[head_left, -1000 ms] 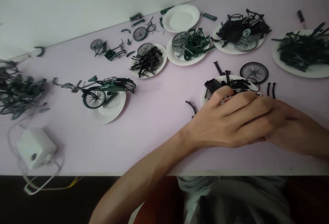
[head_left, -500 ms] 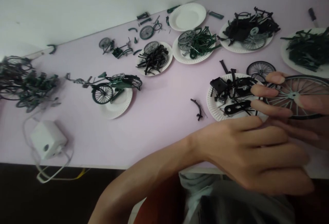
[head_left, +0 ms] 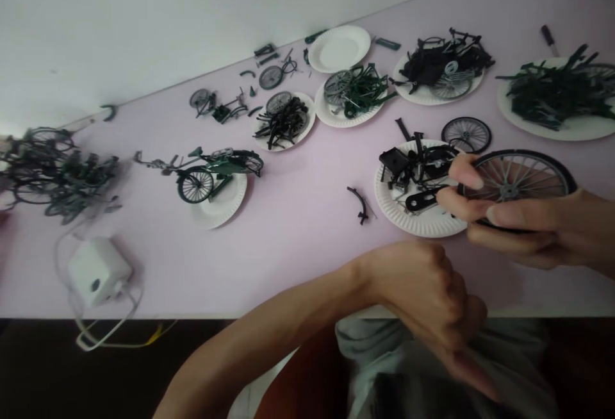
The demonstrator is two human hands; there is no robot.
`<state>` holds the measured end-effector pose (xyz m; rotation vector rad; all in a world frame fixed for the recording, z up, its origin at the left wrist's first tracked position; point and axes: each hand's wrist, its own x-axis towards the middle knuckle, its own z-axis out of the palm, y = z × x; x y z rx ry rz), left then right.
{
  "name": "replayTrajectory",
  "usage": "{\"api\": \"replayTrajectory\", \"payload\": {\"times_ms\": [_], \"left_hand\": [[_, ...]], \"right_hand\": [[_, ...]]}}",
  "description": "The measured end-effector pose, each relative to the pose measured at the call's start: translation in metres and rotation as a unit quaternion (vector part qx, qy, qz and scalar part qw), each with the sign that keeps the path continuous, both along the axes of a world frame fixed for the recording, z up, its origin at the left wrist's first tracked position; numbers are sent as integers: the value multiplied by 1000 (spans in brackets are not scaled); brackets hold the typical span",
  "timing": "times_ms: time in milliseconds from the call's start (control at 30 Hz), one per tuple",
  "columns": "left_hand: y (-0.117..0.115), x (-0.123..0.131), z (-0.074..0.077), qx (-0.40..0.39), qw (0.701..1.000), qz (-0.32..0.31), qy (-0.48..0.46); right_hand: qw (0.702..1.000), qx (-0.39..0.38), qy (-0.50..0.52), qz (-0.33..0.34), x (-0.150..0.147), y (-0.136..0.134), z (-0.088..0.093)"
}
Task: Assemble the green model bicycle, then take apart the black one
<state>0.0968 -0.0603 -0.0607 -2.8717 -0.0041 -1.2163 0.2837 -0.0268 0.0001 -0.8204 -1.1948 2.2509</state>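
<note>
Seven plates (head_left: 339, 49), one screwdriver (head_left: 546, 35), one white box (head_left: 99, 268) and one hand-held wheel (head_left: 510, 191) show.

Black-tyred grey wheel (head_left: 509, 192), white plates (head_left: 394, 215), dark green bicycle (head_left: 221, 165), pale lilac table (head_left: 307, 214)

Wears lt. grey clothing (head_left: 356, 345), forearms (head_left: 288, 313) bare.

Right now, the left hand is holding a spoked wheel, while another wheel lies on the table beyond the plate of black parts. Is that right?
Wrong hand: the head view shows the right hand, not the left hand, holding the spoked wheel. The other wheel does lie on the table beyond the plate of black parts.
</note>
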Motion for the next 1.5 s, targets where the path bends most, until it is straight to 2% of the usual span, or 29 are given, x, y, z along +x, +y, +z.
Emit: {"api": "replayTrajectory", "payload": {"times_ms": [100, 200, 400, 567, 667, 767, 833, 867, 900, 967, 1000, 1033, 1100, 1133, 1200, 1367, 1500], "left_hand": [[-4, 6, -3, -1, 998, -42, 49], [-6, 11, 0, -18, 990, -82, 115], [-9, 14, 7, -50, 982, -82, 161], [-12, 19, 15, -65, 968, -96, 223], [-13, 23, 22, -56, 961, -116, 245], [-13, 25, 28, -60, 948, -130, 283], [-13, 26, 29, -70, 942, -139, 296], [-12, 25, 28, -77, 941, -144, 297], [-13, 25, 26, -83, 940, -147, 297], [-13, 24, 22, -93, 941, -143, 293], [-13, 24, 20, -98, 942, -137, 291], [-14, 23, 19, -101, 942, -134, 292], [-14, 22, 17, -104, 940, -128, 299], [-14, 22, 18, -104, 939, -129, 301], [-14, 22, 19, -105, 940, -128, 297], [-14, 23, 23, -118, 942, -122, 290], [-13, 24, 24, -119, 933, -135, 311]], "right_hand": [[993, -95, 69, 30, 4, 2, -5], [991, -96, 87, 14, 8, 8, 0], [990, 14, 66, -126, 24, 28, 21], [989, 100, 73, -85, 35, 44, 14], [982, 130, 81, -111, 35, 49, 12], [978, 163, 26, -127, 33, 53, 11], [957, 246, -20, -149, 32, 57, 5], [935, 307, -45, -171, 33, 58, 1], [879, 415, -117, -202, 34, 59, -3], [832, 481, -180, -211, 36, 62, -10], [801, 520, -228, -187, 38, 63, -13], [750, 574, -289, -155, 40, 65, -14], [670, 634, -373, -105, 43, 69, -16], [644, 646, -400, -92, 45, 71, -17], [641, 639, -418, -82, 48, 76, -18], [684, 617, -385, -51, 50, 81, -24], [688, 626, -366, -39, 47, 78, -29]]}}
